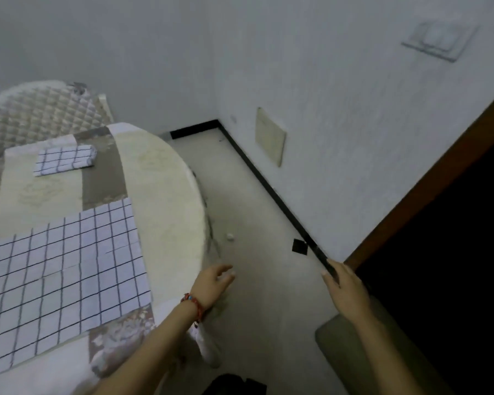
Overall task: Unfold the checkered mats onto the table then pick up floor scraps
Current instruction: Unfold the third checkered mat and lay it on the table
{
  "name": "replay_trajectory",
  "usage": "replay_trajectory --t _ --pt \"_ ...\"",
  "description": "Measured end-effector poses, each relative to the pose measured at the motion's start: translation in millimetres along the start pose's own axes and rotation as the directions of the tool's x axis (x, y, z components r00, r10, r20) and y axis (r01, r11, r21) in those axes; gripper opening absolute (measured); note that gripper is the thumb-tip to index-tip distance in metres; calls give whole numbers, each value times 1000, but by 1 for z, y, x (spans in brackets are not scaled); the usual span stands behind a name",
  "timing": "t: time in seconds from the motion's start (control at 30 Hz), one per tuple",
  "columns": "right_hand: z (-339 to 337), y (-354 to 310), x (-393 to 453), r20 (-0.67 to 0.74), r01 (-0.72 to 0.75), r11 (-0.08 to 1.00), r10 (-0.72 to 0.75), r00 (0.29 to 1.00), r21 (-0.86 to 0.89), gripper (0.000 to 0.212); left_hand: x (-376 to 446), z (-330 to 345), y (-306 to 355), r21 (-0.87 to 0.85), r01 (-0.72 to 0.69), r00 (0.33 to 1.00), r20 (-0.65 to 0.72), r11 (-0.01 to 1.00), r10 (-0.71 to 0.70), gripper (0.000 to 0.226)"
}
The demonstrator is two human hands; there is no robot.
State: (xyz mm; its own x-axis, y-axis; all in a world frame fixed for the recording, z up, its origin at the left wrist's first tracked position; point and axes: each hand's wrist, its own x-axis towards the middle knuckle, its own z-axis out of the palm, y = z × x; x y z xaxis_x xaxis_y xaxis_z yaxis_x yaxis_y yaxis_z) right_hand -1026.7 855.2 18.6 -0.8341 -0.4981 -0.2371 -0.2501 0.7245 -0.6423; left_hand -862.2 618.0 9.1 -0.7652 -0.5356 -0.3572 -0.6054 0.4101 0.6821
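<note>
Lower left of the frame, one checkered mat [60, 269] lies flat on the table [166, 195], another folded mat [64, 161] upper left, while the left hand [211, 283] and right hand [344, 286], both loose-fingered and empty, reach toward the centre floor's black scrap [300, 246] and white scrap [230, 237], probably light enough to pinch by an edge.

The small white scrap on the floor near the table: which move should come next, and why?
Probably lower the left hand toward the small white scrap. Both hands are empty, and it lies just beyond that hand's fingers; the black square scrap lies nearer the right hand.
</note>
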Motion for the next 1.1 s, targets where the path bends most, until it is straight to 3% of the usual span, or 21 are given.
replay_trajectory --t 0.17,0.57,0.87,1.0,1.1 --pt "-4 43 19 17 -209 970 208 978 121 44 44 18 7 -67 101 993 68 993 -96 37" --pt "-10 40 199 137 -432 885 413 900 171 42 234 13 25 -225 357 933 133 907 -335 33" --pt "-14 13 371 299 -378 925 356 886 19 40 390 -54 68 -380 393 910 29 837 -414 36" --pt "-6 -6 456 419 -321 946 306 855 -38 39 426 -63 59 -487 456 856 12 745 -516 19" --pt "1 -29 530 483 -216 973 227 845 -79 37 434 -65 44 -574 521 772 1 632 -636 34"
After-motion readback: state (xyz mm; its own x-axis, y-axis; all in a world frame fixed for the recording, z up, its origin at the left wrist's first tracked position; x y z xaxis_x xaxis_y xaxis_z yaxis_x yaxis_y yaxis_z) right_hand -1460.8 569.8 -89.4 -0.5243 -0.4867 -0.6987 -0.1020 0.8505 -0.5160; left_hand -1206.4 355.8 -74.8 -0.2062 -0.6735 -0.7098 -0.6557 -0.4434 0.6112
